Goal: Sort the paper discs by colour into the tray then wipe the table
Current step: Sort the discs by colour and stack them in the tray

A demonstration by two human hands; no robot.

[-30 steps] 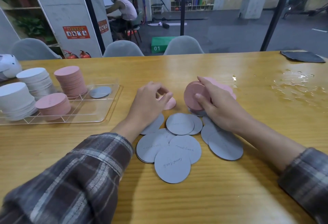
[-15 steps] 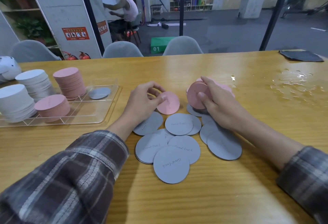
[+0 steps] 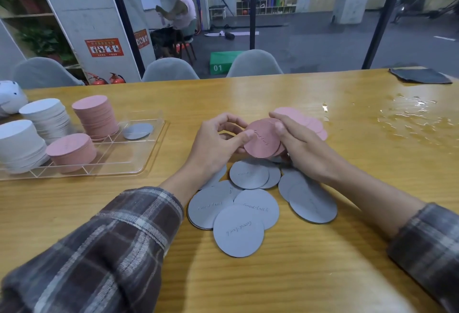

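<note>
1. Head view, starting at the fingertips: the left hand (image 3: 213, 146) has its thumb (image 3: 244, 136) pressed on the near edge of a handful of pink discs (image 3: 262, 139), with the other fingers curled behind. The right hand (image 3: 303, 148) grips the same handful from the other side, thumb on top and fingers wrapped underneath. The handful is held just above the table (image 3: 273, 275), between the two hands.
2. More loose pink discs (image 3: 306, 120) show just behind the right hand, apparently lying on the table. Below the hands, grey discs (image 3: 238, 230) lie spread and overlapping, some with handwriting on them.
3. Off to the left sits the clear tray (image 3: 139, 163). It holds two pink stacks (image 3: 95, 116), two white stacks (image 3: 47, 116) and a single grey disc (image 3: 137, 131) in its own compartment.
4. I'd say the step in hand is gathering the pink discs. The sorting looks well along, with grey barely begun.
5. The next move calls for squaring up the handful and collecting any pink discs left on the table. The lot then goes left onto a pink stack, lowered gently so the taller pile doesn't topple.
6. A water spill (image 3: 417, 119) glistens at the far right, with a dark cloth (image 3: 419, 75) beyond it, so the wiping is not yet done.
</note>
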